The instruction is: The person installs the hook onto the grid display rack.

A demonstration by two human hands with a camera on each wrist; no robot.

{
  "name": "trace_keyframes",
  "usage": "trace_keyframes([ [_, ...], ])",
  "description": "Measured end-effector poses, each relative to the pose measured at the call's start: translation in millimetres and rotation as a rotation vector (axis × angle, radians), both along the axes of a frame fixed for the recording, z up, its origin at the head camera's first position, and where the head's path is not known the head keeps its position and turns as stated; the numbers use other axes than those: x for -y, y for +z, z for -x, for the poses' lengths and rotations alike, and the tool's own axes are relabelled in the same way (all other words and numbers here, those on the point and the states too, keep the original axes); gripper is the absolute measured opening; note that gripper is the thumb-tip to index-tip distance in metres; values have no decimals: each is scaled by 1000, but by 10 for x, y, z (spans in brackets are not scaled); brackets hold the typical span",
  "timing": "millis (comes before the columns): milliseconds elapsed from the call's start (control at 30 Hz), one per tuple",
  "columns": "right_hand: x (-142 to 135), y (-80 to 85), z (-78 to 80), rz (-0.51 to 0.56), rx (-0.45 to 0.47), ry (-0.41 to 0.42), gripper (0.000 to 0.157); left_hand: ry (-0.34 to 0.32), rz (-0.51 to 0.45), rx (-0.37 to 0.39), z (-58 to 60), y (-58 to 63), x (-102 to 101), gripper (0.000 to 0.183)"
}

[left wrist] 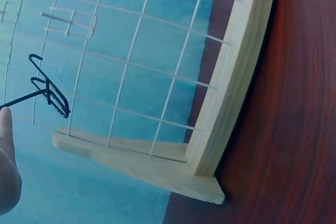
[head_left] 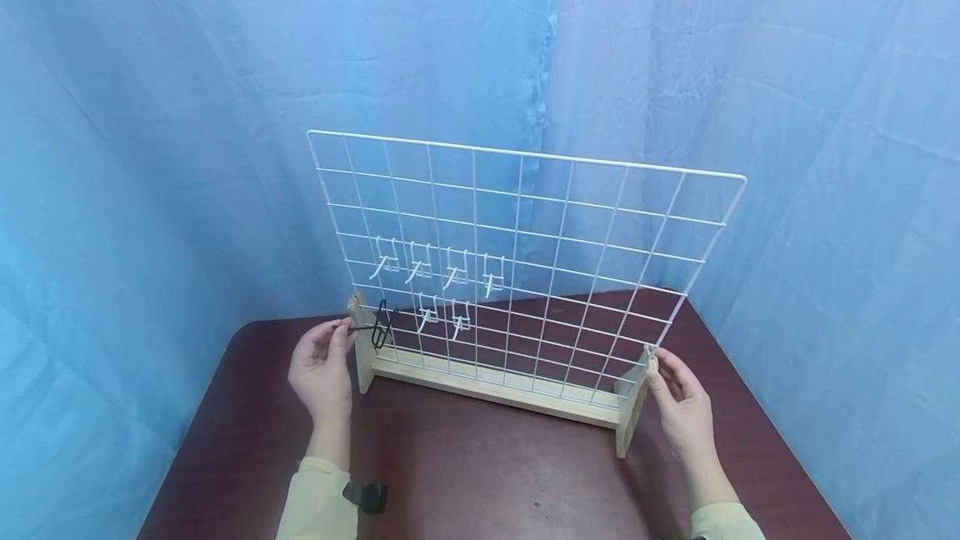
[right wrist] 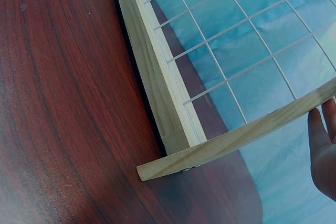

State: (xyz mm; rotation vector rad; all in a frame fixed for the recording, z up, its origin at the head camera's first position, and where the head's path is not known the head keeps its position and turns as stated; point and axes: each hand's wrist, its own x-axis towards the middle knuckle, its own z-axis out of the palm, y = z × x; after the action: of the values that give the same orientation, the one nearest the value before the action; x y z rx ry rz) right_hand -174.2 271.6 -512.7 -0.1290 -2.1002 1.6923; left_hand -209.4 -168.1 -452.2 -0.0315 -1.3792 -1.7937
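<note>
A black wire hook (head_left: pixel 385 325) is pinched by its prong between the thumb and fingers of my left hand (head_left: pixel 321 369). Its looped back faces the lower left of a white wire grid panel (head_left: pixel 542 157); in the left wrist view the black hook (left wrist: pixel 50 95) overlaps the grid wires. My right hand (head_left: pixel 684 408) grips the top of the wooden stand's right side piece (head_left: pixel 633 402). In the right wrist view, fingers (right wrist: pixel 319 135) touch that wooden side. Several white hooks hang on the grid, such as one in the upper row (head_left: pixel 455 273) and one below (head_left: pixel 461 325).
The grid stands in a pale wooden base (head_left: pixel 495 390) on a dark red-brown table (head_left: pixel 510 473). The left wooden side piece (head_left: pixel 363 352) is close to my left hand. Blue curtains (head_left: pixel 225 107) surround the table at the back and sides.
</note>
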Motion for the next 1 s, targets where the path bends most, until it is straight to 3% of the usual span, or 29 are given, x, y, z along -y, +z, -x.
trace_keyframes([
  [200,0,3,-4,-3,1,0,38,18,-37,-60,82,-10,-53,16],
  [500,15,24,-2,29,22,-11,39,31,-56,-81,119,19,-150,17],
  [700,106,220,-94,35,44,-6,39,21,-84,-128,146,41,-225,19],
  [1000,96,211,-84,36,37,-8,38,53,-33,-105,132,134,-344,16],
])
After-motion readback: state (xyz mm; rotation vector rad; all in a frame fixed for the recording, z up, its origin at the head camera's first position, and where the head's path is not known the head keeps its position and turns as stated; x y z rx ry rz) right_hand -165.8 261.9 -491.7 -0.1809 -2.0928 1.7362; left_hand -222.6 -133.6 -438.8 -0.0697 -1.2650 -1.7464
